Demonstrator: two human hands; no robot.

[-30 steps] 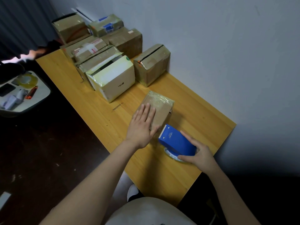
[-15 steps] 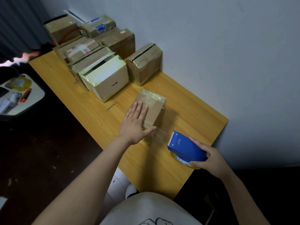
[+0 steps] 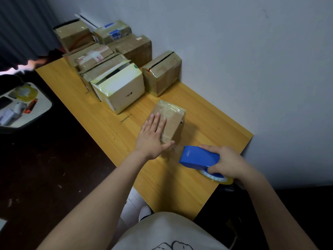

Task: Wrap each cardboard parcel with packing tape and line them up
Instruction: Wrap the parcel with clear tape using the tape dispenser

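While the left hand (image 3: pixel 152 139) presses the parcel (image 3: pixel 172 114), dispenser (image 3: pixel 199 156) lettering blurs.

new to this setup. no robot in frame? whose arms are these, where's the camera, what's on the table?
There is no machine here: a person works with two bare hands. Every picture comes from one wide-angle camera worn on that person's head, looking forward and down, so the arms enter from the bottom edge.

The surface is a light wooden table. The left hand lies flat, fingers straight, on a small brown cardboard parcel partly covered in clear tape. The right hand grips a blue plastic tape dispenser, with its roll of clear tape underneath, just short of the parcel.

At the far end stands a cluster of taped cardboard boxes. Off to the left, a grey side tray holds another tape roll and small items.
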